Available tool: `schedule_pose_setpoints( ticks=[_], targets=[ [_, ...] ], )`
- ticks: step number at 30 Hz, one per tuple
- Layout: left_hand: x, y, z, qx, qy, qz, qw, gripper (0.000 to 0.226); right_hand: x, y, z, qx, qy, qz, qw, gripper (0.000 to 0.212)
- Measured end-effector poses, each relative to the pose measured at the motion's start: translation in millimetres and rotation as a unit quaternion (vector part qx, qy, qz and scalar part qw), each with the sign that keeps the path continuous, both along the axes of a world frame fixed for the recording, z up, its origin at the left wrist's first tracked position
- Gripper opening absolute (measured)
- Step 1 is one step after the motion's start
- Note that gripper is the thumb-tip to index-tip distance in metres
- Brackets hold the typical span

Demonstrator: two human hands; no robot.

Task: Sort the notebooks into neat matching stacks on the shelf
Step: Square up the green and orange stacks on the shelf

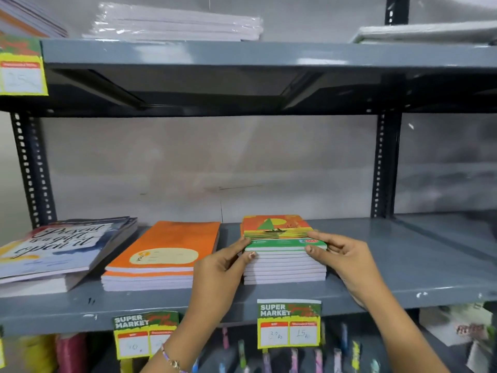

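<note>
A stack of notebooks with a sailboat cover (278,228) stands on the grey shelf (403,267), right of centre. My left hand (226,265) presses the stack's front-left corner, thumb on the top cover. My right hand (341,257) grips the front-right corner of the top notebook, thumb on top and fingers along the side. Left of it lies a stack of orange notebooks (166,249). Further left, a tilted, uneven pile of blue-white lettered notebooks (53,249) leans on thicker books.
Price tags (289,324) hang from the shelf's front edge. The shelf above (242,53) carries wrapped white paper packs (177,22). Slotted metal uprights (382,165) frame the bay. Pens and colourful items sit on the level below. The shelf's right half is bare.
</note>
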State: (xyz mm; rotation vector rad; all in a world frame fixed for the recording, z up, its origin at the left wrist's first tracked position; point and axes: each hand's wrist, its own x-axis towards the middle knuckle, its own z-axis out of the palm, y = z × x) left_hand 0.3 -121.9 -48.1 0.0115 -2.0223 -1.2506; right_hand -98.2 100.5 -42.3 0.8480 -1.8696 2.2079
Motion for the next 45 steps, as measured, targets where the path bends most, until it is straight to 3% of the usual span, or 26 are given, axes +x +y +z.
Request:
schedule_pose_setpoints(
  ticks=[7,12,16,22,31,35,38,40,42,45],
  targets=[
    [1,0,0,0.018,0.013,0.014,1.000,0.029,-4,2,-1,-0.008,0.012,0.022,1.000,0.041],
    [2,-1,1,0.058,0.018,-0.012,0.998,0.028,-4,3,-2,-0.014,0.009,0.036,0.999,0.050],
    [2,-5,3,0.107,0.009,-0.050,0.993,0.032,-4,3,-1,-0.017,-0.010,0.051,0.999,0.070],
    [-2,-11,0,0.160,-0.006,-0.075,0.984,0.030,-1,3,1,-0.003,-0.014,0.057,0.998,0.053],
    [-3,-9,-1,0.139,0.020,-0.053,0.989,0.023,-1,3,1,0.007,-0.006,0.056,0.998,0.058],
    [0,-7,1,0.133,0.020,-0.049,0.990,0.023,0,4,1,0.018,0.012,0.040,0.999,0.043],
    [11,1,5,0.138,0.034,-0.049,0.989,0.026,0,4,0,0.006,0.024,0.004,1.000,0.057],
    [30,0,7,0.156,0.058,-0.048,0.985,0.028,5,4,0,-0.035,0.062,-0.073,0.995,0.051],
    [53,-16,6,0.155,0.089,-0.016,0.984,0.026,24,1,1,-0.042,0.151,-0.176,0.972,0.029],
    [81,-78,7,0.104,0.128,0.106,0.981,0.019,66,-29,1,-0.061,0.248,-0.197,0.946,0.017]
  ],
)
